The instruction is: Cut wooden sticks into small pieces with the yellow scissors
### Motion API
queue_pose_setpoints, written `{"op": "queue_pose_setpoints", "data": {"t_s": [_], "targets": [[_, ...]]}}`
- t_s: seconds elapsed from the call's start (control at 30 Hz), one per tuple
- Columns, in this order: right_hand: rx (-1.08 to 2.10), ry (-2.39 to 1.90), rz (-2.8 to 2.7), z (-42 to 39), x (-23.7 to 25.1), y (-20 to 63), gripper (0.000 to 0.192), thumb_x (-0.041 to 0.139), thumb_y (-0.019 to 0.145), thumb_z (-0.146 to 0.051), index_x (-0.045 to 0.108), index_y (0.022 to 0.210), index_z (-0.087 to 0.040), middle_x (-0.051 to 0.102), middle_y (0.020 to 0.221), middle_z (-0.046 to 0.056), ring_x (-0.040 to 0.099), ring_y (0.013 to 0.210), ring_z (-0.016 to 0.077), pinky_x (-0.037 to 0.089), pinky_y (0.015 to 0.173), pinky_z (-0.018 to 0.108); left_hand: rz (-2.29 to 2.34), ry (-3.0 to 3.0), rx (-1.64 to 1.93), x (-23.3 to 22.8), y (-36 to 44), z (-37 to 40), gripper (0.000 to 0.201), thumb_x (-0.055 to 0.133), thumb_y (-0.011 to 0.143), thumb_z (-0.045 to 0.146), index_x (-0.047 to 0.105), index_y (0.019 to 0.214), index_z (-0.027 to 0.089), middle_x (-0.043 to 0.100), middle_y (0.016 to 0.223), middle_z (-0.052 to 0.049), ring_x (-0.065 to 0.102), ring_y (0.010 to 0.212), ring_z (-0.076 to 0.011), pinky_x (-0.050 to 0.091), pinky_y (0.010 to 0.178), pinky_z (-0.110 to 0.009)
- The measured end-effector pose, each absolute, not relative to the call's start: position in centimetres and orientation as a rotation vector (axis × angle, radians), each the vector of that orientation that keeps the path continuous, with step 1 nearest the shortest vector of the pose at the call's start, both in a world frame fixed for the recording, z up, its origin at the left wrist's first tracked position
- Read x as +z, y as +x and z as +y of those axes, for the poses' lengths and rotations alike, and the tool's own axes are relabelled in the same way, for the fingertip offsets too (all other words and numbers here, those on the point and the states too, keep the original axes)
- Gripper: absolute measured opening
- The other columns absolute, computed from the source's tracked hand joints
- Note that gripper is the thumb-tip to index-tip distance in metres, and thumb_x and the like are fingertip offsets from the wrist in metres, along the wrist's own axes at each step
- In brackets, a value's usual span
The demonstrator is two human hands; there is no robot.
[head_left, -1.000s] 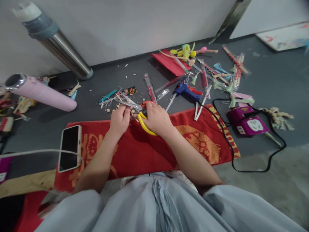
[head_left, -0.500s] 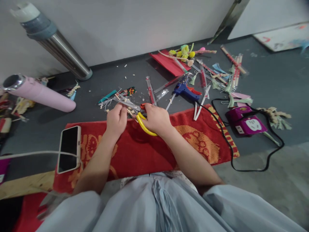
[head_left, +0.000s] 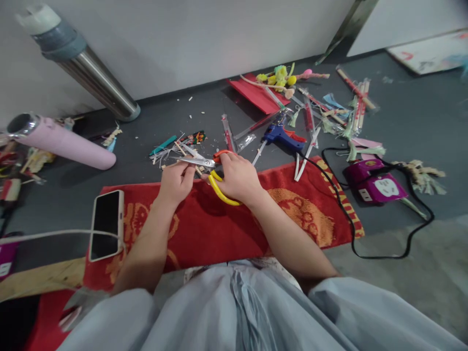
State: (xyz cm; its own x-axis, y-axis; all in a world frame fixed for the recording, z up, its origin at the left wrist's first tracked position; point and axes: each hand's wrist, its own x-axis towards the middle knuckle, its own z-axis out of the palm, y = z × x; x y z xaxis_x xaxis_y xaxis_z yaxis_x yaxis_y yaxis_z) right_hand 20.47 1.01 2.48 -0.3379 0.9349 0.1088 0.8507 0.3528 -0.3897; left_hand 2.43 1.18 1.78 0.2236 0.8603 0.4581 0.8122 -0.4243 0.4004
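My right hand (head_left: 241, 179) is closed round a pair of scissors (head_left: 224, 191) with yellow and orange handles. The blades are parted and point left, over the fingers of my left hand (head_left: 176, 183). That hand is closed in a pinch; whatever sits between its fingertips is too small to make out. Both hands are above the near edge of a grey table, over a red towel (head_left: 219, 234) with orange patterns. Just beyond them lies a pile of thin white strips (head_left: 164, 155) and small pale cut bits, beside a teal pen-like stick (head_left: 163, 145).
A blue glue gun (head_left: 283, 137) lies right of the hands, its black cord looping near a purple box (head_left: 376, 180). A pink bottle (head_left: 66, 142), steel thermos (head_left: 95, 73) and phone (head_left: 106, 225) are at left. Behind are a red envelope (head_left: 252, 95) and several wrapped sticks (head_left: 360, 107).
The scissor blades have opened wider, and the scissors have shifted slightly right with my right hand. My left hand stays almost where it was. The whole view has moved a little.
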Motion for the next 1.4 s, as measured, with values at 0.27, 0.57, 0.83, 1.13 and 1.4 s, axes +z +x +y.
{"op": "queue_pose_setpoints", "data": {"t_s": [0.27,0.57,0.83,1.13,1.4], "targets": [[0.437,-1.646,-2.272,0.7,2.9,20.2,0.064,0.034,0.084,-0.067,0.056,0.112,-0.014,0.066,0.108,0.012,0.063,0.095,0.0249,0.044,0.077,0.032,1.683,2.403,1.008,1.7,2.3,1.1,0.033,0.038,0.087,0.034,0.049,0.06,0.019,0.047,0.049,0.001,0.042,0.046,-0.0103,0.029,0.05,-0.025],[0.442,-1.732,-2.296,0.6,3.2,20.1,0.065,0.034,0.083,-0.068,0.061,0.11,-0.015,0.07,0.095,0.01,0.066,0.087,0.0253,0.044,0.068,0.031,1.741,2.287,0.982,1.9,1.9,1.2,0.034,0.037,0.088,0.036,0.045,0.059,0.02,0.045,0.047,0.002,0.043,0.044,-0.01,0.029,0.049,-0.025],[0.511,-1.788,-2.216,0.8,3.7,20.2,0.062,0.033,0.083,-0.069,0.063,0.1,-0.017,0.07,0.092,0.01,0.066,0.082,0.025,0.041,0.064,0.029,1.988,2.426,1.156,1.6,2.8,0.5,0.026,0.038,0.088,0.031,0.06,0.095,0.017,0.064,0.086,-0.009,0.059,0.085,-0.0198,0.042,0.077,-0.034],[0.71,-1.706,-1.923,1.3,3.6,20.8,0.05,0.035,0.088,-0.061,0.057,0.072,-0.019,0.065,0.069,0.004,0.059,0.066,0.0154,0.028,0.056,0.024,1.444,2.755,1.45,1.8,4.5,-1.5,0.012,0.051,0.08,0.024,0.056,0.089,0.021,0.061,0.082,-0.005,0.057,0.081,-0.0204,0.04,0.078,-0.038],[0.99,-1.526,-1.855,1.0,3.4,19.8,0.048,0.032,0.092,-0.053,0.057,0.068,-0.019,0.066,0.067,0.002,0.06,0.062,0.0121,0.036,0.06,0.021,1.304,2.289,1.173,-0.7,6.3,-1.3,0.074,0.043,0.08,0.066,0.034,0.135,0.017,0.045,0.134,-0.017,0.04,0.128,-0.0294,0.032,0.108,-0.049]]}}
